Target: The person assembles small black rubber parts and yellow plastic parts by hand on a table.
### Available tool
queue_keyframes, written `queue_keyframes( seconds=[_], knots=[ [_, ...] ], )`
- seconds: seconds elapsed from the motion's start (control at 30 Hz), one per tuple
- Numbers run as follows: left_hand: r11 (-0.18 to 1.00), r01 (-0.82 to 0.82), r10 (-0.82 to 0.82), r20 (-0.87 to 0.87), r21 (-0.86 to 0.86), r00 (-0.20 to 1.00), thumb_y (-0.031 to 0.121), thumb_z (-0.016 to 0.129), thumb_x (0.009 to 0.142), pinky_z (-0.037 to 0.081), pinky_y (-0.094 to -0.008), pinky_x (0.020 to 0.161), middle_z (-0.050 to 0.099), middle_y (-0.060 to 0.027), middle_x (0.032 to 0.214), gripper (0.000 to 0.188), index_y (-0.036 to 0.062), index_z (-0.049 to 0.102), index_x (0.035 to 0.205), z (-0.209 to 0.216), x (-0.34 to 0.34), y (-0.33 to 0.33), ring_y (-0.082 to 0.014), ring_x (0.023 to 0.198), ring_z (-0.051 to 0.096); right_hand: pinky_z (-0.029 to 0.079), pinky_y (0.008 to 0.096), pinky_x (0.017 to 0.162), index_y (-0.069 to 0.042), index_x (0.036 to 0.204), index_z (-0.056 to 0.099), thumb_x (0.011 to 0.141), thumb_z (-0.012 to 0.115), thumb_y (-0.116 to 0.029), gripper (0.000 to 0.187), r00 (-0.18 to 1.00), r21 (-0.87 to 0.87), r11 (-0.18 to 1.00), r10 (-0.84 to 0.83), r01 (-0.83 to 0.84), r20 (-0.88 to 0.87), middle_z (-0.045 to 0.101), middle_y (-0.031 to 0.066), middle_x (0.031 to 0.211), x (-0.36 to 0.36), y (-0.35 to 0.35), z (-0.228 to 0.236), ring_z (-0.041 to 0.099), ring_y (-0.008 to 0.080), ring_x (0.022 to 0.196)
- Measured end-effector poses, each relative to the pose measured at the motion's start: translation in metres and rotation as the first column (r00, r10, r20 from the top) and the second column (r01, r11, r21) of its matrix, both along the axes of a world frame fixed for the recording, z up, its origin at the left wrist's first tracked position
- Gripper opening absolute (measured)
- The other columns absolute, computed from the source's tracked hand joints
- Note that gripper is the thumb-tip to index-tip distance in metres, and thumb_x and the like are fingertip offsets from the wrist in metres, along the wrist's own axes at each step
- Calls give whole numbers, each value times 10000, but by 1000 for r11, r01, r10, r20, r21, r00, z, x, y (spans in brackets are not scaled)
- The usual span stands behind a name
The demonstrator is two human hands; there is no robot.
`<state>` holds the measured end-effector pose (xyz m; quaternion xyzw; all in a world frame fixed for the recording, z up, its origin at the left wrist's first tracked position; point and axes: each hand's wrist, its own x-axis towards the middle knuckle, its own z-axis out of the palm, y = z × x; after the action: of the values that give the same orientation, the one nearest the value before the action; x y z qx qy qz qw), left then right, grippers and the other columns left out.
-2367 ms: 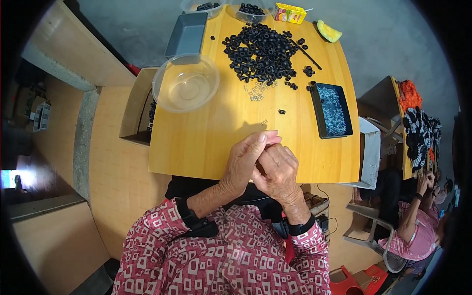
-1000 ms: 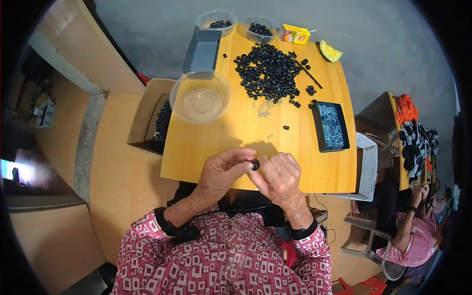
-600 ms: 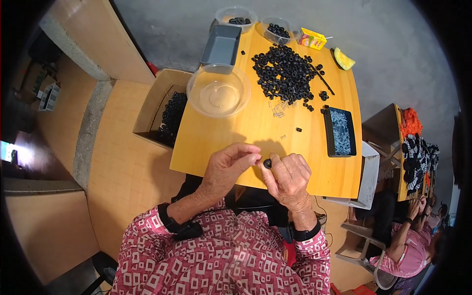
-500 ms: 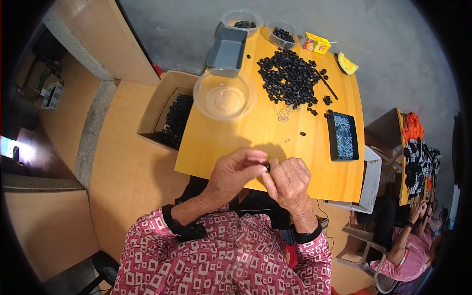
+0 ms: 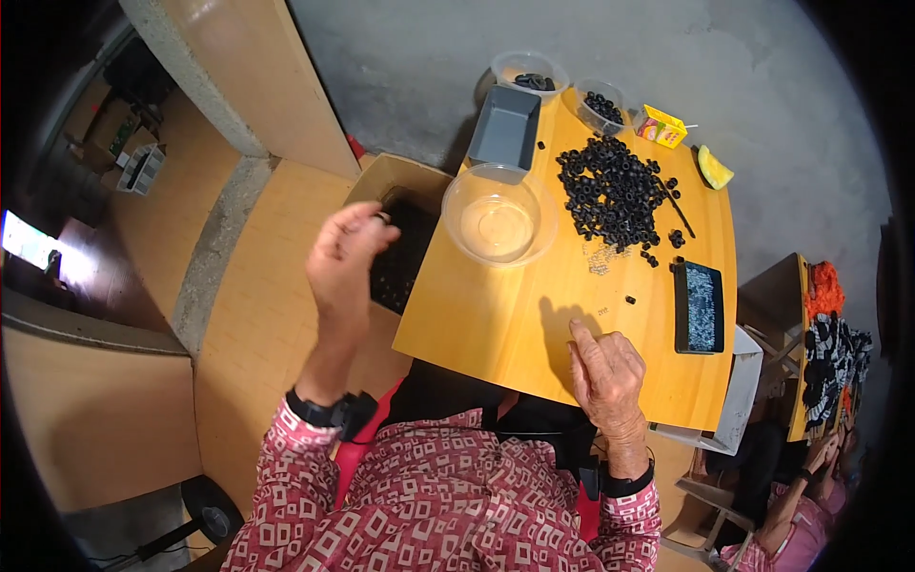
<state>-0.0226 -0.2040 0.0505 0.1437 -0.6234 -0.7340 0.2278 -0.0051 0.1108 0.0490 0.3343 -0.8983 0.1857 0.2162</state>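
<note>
Head view shows both bare hands well apart at a yellow wood-grained bench (image 5: 477, 329). The left hand (image 5: 348, 250) is out past the bench's left edge, above an open brown cardboard box (image 5: 412, 174) with dark parts inside. Its fingers are curled and a small dark piece (image 5: 381, 218) shows at the tips; from where I stand I can't tell whether they are clamped on it. The right hand (image 5: 606, 372) is over the near edge of the bench, index finger stretched forward, thumb apart from it, nothing to be seen between them. Just beyond it lie a few tiny pale bits (image 5: 602, 312) and one short black part (image 5: 630, 300). Farther up spreads a broad heap of small black ring-shaped parts (image 5: 610, 191), a thin black rod (image 5: 679, 212) along its right side. Left of the heap sits a round clear plastic bowl (image 5: 503, 227), its rim overlapping the near end of a grey rectangular tray (image 5: 505, 129). Over on the right, a black rectangular tray (image 5: 681, 315) holds a layer of silvery pieces.
</note>
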Motion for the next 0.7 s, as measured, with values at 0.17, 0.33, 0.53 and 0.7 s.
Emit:
queue_keyframes(
  seconds=[0.17, 0.33, 0.53, 0.7],
  knots=[
    [962, -150, 156, 10, -226, 988, 45, 595, 951, 436, -281, 1026, 599, -112, 1256, 371, -4, 551, 1316, -51, -28, -45, -190, 1185, 563, 485, 354, 595, 16, 1066, 677, 748, 725, 13, 321, 1000, -1, 1000, 1, -1, 14, 546, 97, 676, -1, 5, 2, 564, 252, 616],
    [992, 32, -31, 16, -118, 999, 31, 570, 962, 426, -281, 1025, 614, -97, 1236, 307, -4, 581, 1267, -51, -8, -24, -186, 1162, 573, 490, 348, 576, 16, 1007, 678, 764, 722, 10, 247, 998, 48, 999, -13, 10, 59, 564, 110, 678, -4, 21, -6, 564, 265, 596],
    [907, 403, -400, 52, -118, 915, 24, 569, 967, 478, -255, 907, 680, -37, 1035, 169, -13, 653, 1110, -22, 17, 41, -115, 987, 623, 494, 360, 573, 14, 1010, 673, 787, 704, 16, 225, 990, -21, 990, -137, 137, 26, 582, 130, 693, -20, 46, -3, 584, 277, 624],
    [806, 587, -580, 104, -75, 808, 18, 571, 964, 495, -246, 893, 693, -49, 1020, 156, -18, 666, 1083, -18, 28, 81, -119, 973, 640, 516, 391, 622, -10, 1006, 664, 832, 684, -43, 178, 937, -44, 937, -343, 346, 61, 599, 126, 754, -42, 74, -3, 614, 296, 711]
  ],
)
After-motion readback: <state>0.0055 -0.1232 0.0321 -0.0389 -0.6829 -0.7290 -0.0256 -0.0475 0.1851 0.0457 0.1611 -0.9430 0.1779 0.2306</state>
